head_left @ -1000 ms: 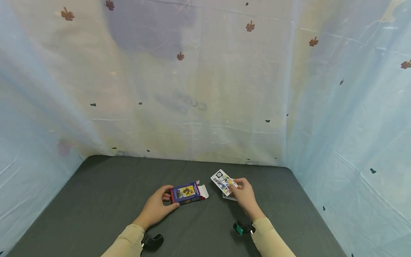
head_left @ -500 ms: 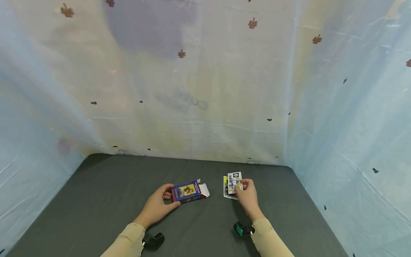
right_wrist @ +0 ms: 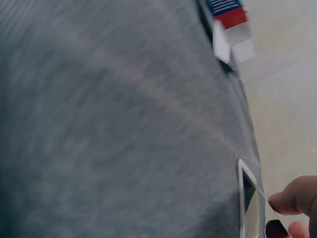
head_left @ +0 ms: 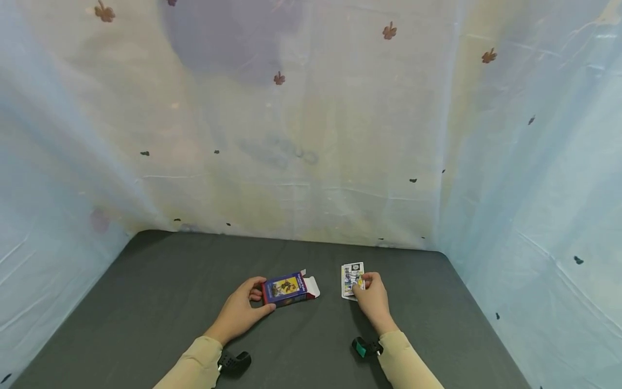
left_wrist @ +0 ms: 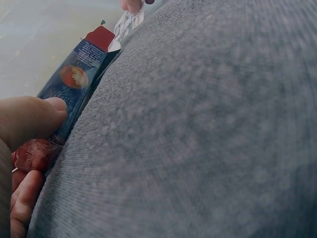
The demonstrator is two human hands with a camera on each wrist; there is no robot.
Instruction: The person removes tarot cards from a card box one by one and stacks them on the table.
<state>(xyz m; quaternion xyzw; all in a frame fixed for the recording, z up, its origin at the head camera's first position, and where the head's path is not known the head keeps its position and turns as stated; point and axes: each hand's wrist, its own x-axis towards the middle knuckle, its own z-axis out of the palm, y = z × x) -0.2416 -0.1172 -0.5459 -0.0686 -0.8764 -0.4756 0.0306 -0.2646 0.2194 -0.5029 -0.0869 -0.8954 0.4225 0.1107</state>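
My left hand [head_left: 239,310] holds the near end of a blue and red card box [head_left: 285,288] lying on the dark cloth. In the left wrist view its thumb lies along the box's printed side. The white end flap [head_left: 312,287] sticks out open toward the right. My right hand [head_left: 374,300] pinches a white-bordered picture card [head_left: 352,274] between thumb and fingers. That card lies over another card [right_wrist: 243,201], whose edges show at its left and bottom. The right wrist view shows a narrow gap between the pinched card and the one below.
A dark grey cloth [head_left: 170,302] covers the table. Pale translucent sheeting [head_left: 311,162] with small leaf shapes hangs behind it and along both sides. Black straps [head_left: 235,363] are worn at both wrists.
The right hand's card has turned upright and come down over the card below, nearly lining up with it. The left hand and box stay in place; the head view has shifted slightly.
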